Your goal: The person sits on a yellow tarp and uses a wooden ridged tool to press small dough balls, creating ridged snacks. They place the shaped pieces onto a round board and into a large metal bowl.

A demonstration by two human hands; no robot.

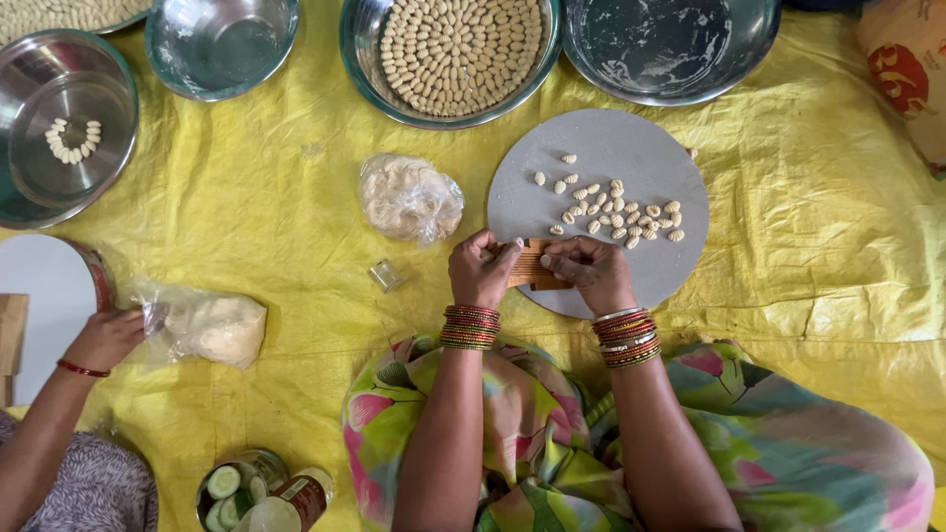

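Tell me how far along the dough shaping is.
Done: a steel bowl packed with ridged dough pieces, plus a loose batch on the round grey board. In hand: the left hand and right hand press at a small ridged wooden comb. Left: a wrapped dough lump beside the board.

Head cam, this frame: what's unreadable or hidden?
- Comb: mostly covered by the left hand and right hand; any dough on it is hidden.
- Jar: cut by the bottom edge.
- Bagged dough: blurred by plastic, partly behind a co-worker's hand.
- Tray: cut by the top edge.
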